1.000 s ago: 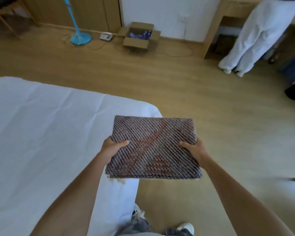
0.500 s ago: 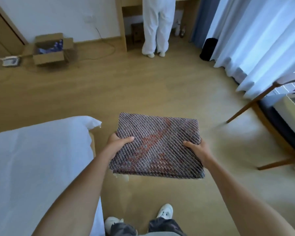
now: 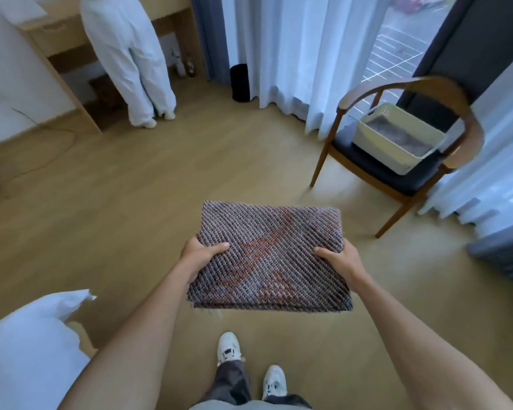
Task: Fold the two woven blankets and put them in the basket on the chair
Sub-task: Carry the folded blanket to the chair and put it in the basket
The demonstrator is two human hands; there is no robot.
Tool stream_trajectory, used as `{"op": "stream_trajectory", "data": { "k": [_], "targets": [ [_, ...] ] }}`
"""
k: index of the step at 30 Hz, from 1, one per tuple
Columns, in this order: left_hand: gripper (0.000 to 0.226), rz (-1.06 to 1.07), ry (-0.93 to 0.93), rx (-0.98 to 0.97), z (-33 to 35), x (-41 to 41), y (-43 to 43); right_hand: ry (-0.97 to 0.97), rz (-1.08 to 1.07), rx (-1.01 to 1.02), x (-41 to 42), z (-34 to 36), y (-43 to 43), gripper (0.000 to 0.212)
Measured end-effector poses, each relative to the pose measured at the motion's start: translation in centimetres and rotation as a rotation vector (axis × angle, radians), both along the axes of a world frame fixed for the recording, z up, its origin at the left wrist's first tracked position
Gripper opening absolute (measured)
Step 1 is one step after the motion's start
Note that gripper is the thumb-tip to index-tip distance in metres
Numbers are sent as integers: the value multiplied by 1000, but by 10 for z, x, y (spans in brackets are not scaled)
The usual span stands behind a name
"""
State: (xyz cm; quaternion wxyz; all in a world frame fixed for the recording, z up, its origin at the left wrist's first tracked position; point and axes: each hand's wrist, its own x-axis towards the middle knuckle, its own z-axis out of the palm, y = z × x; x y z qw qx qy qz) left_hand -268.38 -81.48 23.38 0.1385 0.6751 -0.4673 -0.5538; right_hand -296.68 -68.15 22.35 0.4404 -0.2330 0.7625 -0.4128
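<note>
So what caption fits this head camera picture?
Both hands, left and right, carry a folded woven blanket toward the basket on the chair.

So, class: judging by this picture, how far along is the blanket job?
Done: one blanket seems to lie in the basket on the chair. In hand: the second blanket, folded, held by left hand and right hand. Left: carrying it over and putting it in.

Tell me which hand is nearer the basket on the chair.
Right. The right hand grips the folded blanket's right edge, on the side toward the basket. The left hand grips the opposite edge, farther from it. The basket sits ahead and rightward of both.
</note>
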Motion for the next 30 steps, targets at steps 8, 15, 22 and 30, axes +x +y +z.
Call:
{"op": "stream_trajectory", "data": {
  "k": [8,15,22,30],
  "targets": [
    [58,-195,29,-15,-11,-90,-74,17,-180,28,-63,-6,-21,53],
    [72,-338,45,6,-17,-163,-159,33,-333,50,-106,-1,-69,61],
    [72,-488,68,-4,-9,-242,-218,57,-488,51,-145,9,-97,51],
    [72,-607,62,-6,-11,-344,-248,77,-603,101,-216,5,-106,51]
  ]
}}
